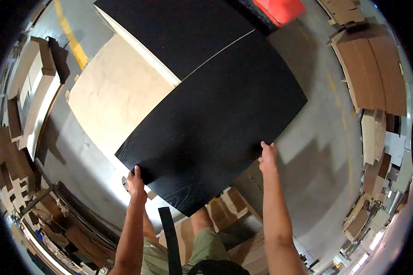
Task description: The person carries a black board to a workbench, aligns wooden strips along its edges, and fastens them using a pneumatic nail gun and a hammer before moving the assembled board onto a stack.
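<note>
A large black panel (215,114) with a faint wood-grain sheen lies tilted across the middle of the view. My left hand (136,183) grips its near-left edge, fingers partly hidden by the board. At the right edge, my right hand (268,156) is closed on the same panel. Beyond it is a stack of black-topped boards (170,32) with pale side edges; the held panel overlaps or adjoins its near side, and whether they touch I cannot tell. A pale wooden board (114,87) shows to the left, partly covered by the black panel.
A red object (284,10) sits at the far right of the stack. Brown cartons or boards (376,68) stand along the right, and a cardboard-and-white stack (39,87) stands at the left. Striped cardboard (229,206) lies near my legs. Yellow lines mark the grey floor (307,192).
</note>
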Available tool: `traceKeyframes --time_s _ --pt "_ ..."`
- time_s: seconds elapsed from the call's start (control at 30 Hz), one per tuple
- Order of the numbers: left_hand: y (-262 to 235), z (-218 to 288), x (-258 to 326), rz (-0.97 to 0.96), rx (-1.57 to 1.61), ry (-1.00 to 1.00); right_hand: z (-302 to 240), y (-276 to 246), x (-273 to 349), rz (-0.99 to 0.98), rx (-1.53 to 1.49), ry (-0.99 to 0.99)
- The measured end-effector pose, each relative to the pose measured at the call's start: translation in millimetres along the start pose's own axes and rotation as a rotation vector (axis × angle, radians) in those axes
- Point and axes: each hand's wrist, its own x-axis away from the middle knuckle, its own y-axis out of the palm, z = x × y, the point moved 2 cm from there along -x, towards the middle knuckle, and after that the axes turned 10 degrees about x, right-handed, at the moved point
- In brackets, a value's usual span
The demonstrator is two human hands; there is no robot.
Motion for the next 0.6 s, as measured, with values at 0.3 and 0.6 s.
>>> traceKeyframes --time_s 0.3,0.6 --pt "-24.6 0.6 -19.4 -0.060 -0.213 0.175 -14.2 9.8 34.4 -0.033 0.010 -0.047" --pt "9.0 143.2 -33.0 -0.532 -0.822 0.628 167.1 84.2 142.1 -0.202 0.071 -0.135"
